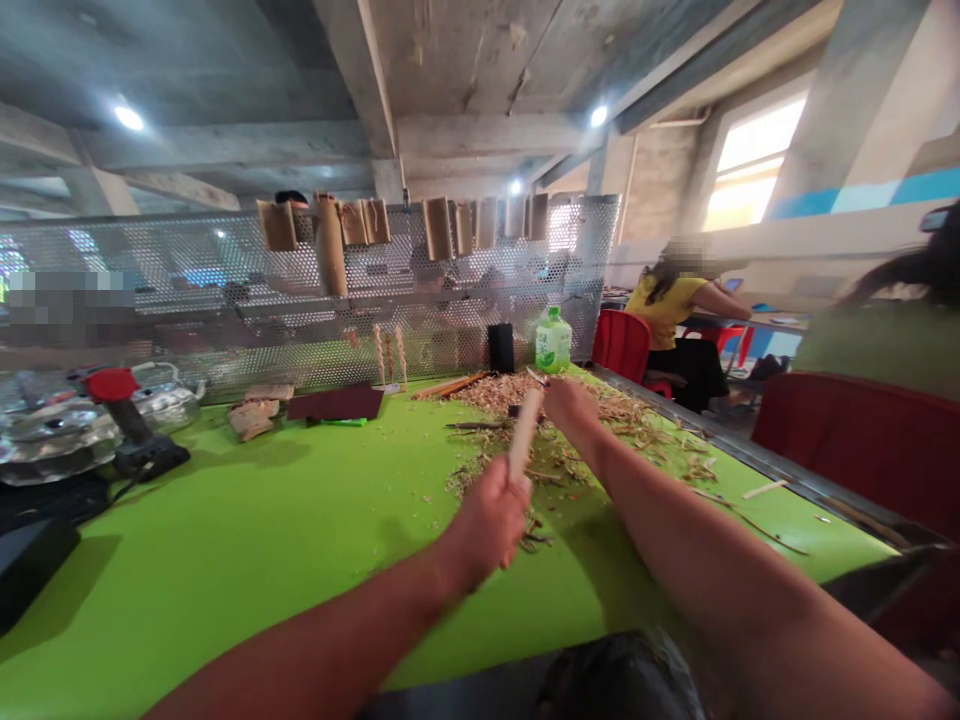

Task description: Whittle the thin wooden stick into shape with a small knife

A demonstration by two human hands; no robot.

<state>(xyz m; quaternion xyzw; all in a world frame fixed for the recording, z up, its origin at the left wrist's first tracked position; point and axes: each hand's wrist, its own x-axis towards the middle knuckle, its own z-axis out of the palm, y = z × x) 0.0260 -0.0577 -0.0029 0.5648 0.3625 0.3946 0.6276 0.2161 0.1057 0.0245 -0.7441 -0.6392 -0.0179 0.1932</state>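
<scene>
My left hand [484, 520] is closed around the lower part of a pale wooden stick [526, 432], which points up and away from me over the green table. Beside the stick's far end, my right hand [571, 405] is closed on a small knife [537, 377]. Only a short metallic part of the knife shows; its handle is hidden in the fingers. Whether the blade touches the wood I cannot tell. Behind and under both hands lie many curled wood shavings [495, 393]. A dark, thin tool [474, 426] rests among them, left of the stick.
A green-labelled bottle [553, 342] and a black box [500, 348] stand at the back. On the left are a red-topped power tool [127, 420], metal kettles [56, 440] and a brown sheet [336, 403]. A perforated metal screen [262, 300] closes the back. People sit at right.
</scene>
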